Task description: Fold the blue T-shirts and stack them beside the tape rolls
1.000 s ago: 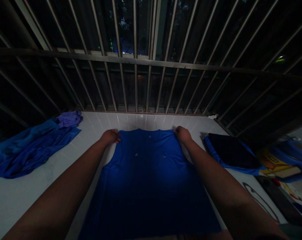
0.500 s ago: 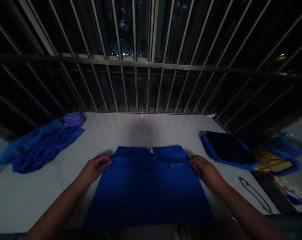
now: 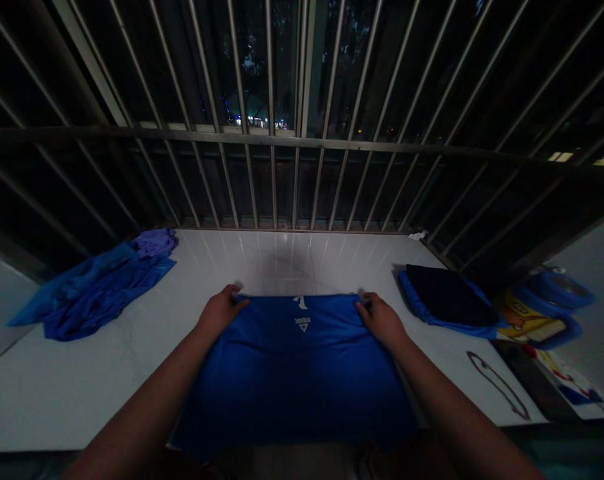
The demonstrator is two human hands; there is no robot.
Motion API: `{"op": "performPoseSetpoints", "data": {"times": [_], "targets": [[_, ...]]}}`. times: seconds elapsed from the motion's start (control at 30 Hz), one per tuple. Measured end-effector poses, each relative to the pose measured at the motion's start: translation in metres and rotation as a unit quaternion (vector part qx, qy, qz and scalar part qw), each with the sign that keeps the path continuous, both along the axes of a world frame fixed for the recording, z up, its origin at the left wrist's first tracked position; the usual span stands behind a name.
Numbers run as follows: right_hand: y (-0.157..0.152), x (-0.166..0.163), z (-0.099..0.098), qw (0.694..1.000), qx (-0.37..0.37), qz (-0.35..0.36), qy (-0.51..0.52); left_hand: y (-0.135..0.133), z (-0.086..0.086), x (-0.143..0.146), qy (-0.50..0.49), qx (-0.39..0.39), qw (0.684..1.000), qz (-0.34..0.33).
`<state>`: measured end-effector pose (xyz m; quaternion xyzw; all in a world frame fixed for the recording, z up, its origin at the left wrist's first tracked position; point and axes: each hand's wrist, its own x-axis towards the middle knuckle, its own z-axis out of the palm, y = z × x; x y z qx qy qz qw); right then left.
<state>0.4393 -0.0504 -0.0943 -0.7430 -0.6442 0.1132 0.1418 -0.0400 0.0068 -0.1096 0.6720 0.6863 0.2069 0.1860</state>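
Observation:
A bright blue shirt [image 3: 295, 373] lies folded on the white tiled ledge [image 3: 282, 260] in front of me, a small white logo showing near its far edge. My left hand [image 3: 221, 311] grips the far left corner of the fold with fingers closed. At the far right corner, my right hand [image 3: 381, 320] pinches the cloth the same way. Both forearms reach in from the bottom of the view.
A heap of blue and purple clothes [image 3: 97, 287] lies at the left. A folded dark garment on blue cloth [image 3: 447, 303] sits at the right. Beyond it are blue round items [image 3: 557, 300] and a thin cord [image 3: 497, 383]. Metal window bars [image 3: 292, 140] close off the back.
Both hands drew the shirt's far edge toward me, then moved forward again over the fold. The shirt is shorter now and its white logo shows on top.

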Motion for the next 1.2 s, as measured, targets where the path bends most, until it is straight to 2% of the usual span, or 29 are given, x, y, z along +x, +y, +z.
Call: {"op": "performPoseSetpoints", "data": {"times": [0.13, 0.3, 0.4, 0.47, 0.53, 0.7, 0.8, 0.9, 1.0, 1.07, 1.13, 1.2], "targets": [[0.024, -0.009, -0.004, 1.000, -0.008, 0.026, -0.006, 0.026, -0.003, -0.002, 0.002, 0.017, 0.999, -0.029], [0.031, 0.004, -0.009, 0.998, -0.010, 0.064, -0.023, 0.035, -0.007, -0.018, 0.005, 0.033, 0.998, -0.059], [0.035, 0.011, -0.006, 0.993, -0.007, 0.113, -0.030, 0.043, -0.006, -0.026, 0.013, 0.052, 0.988, -0.144], [0.042, 0.014, -0.003, 0.987, -0.018, 0.159, -0.026, 0.053, -0.003, -0.029, 0.030, 0.021, 0.975, -0.217], [0.050, 0.014, 0.001, 0.979, -0.038, 0.197, -0.022, 0.066, 0.001, -0.029, 0.049, -0.025, 0.965, -0.256], [0.076, 0.009, 0.015, 0.974, -0.057, 0.213, -0.045, 0.099, 0.014, -0.015, 0.069, -0.048, 0.962, -0.259], [0.091, 0.005, 0.029, 0.982, -0.020, 0.174, -0.065, 0.114, 0.027, -0.006, 0.073, -0.015, 0.970, -0.232], [0.096, 0.003, 0.048, 0.988, 0.036, 0.129, -0.072, 0.121, 0.048, -0.003, 0.075, 0.043, 0.978, -0.191], [0.082, 0.004, 0.063, 0.988, 0.099, 0.105, -0.063, 0.113, 0.070, -0.007, 0.071, 0.101, 0.980, -0.157], [0.060, 0.007, 0.064, 0.979, 0.160, 0.121, -0.035, 0.094, 0.079, -0.013, 0.056, 0.159, 0.975, -0.143], [0.028, 0.010, 0.054, 0.966, 0.211, 0.150, -0.002, 0.062, 0.078, -0.021, 0.033, 0.216, 0.966, -0.142], [-0.010, 0.013, 0.034, 0.960, 0.219, 0.174, 0.015, 0.020, 0.065, -0.029, 0.014, 0.240, 0.958, -0.157]]}}
